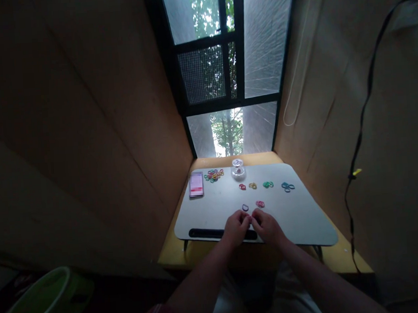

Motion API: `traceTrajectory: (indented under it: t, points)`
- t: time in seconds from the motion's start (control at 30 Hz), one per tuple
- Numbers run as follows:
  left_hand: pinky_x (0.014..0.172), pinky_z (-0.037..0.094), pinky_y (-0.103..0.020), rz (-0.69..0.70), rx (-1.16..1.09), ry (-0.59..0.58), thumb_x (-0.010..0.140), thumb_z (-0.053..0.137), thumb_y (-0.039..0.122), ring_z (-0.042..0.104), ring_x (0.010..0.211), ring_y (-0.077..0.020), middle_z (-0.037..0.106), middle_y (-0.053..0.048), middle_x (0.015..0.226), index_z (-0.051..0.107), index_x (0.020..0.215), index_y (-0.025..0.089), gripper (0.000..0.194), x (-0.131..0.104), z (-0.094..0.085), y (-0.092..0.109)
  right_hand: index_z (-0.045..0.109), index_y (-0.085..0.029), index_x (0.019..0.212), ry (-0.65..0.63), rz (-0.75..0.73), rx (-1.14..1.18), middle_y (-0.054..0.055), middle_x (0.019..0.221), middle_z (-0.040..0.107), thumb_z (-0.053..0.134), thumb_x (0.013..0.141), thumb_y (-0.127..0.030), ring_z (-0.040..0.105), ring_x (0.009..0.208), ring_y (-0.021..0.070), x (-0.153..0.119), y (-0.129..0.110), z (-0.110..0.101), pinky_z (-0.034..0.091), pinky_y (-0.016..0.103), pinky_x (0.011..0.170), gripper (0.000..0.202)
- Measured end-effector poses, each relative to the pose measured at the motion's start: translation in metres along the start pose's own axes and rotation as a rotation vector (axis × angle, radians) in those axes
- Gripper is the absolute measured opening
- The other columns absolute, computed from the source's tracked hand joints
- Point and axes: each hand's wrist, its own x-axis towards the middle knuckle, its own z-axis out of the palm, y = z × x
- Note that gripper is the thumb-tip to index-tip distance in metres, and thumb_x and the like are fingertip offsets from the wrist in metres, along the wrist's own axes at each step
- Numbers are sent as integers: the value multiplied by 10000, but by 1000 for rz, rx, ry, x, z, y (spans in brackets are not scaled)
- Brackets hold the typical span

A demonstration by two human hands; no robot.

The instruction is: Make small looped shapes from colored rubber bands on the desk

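Note:
My left hand [236, 227] and my right hand [267, 226] meet over the near side of a white folding table [219, 208]. Both are closed, thumbs and fingertips pinched together and almost touching. Whatever lies between the fingertips is too small to make out. Just beyond them is a purple elastic band [245, 207], with a small pile of pink bands [260, 204] to its right. Farther back run separate groups of red bands [242, 187], yellow bands [253, 185], green bands [268, 184] and blue bands [288, 186].
A mixed heap of coloured bands [214, 176] lies at the back left beside a phone [196, 184]. A clear jar [238, 170] stands at the back. A black slot [206, 233] runs along the front edge. A cable [360, 119] hangs at right; a green tub [44, 303] is lower left.

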Motion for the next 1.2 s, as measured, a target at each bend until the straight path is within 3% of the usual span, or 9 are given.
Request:
traceTrajectory:
  t: [0.3,0.53,0.8,1.2]
  points:
    - [630,410,-232,4,10,18,877,529,313,549,633,-118,618,24,697,616,877,196,145,-2,2,-1,564,-201,800,-44,-3,126,-18,666,574,491,820,-281,508,610,141,2,7,-2,371,257,599,110]
    - [632,395,-240,5,122,29,865,545,289,552,653,-127,627,16,710,610,844,199,113,1,3,0,540,-193,716,-202,61,332,-28,603,566,536,808,-354,494,543,121,13,19,-4,378,239,539,185]
    - [626,393,-240,3,98,32,878,534,310,561,647,-128,631,19,711,599,870,201,127,2,4,0,535,-195,695,-35,61,161,-36,616,533,562,812,-319,466,577,113,9,19,3,358,228,550,173]
    - [596,400,-237,9,44,102,874,541,329,571,612,-131,620,16,687,588,845,197,143,5,8,-4,598,-186,673,45,204,313,-28,588,578,604,758,-259,513,558,114,15,10,0,390,221,535,113]
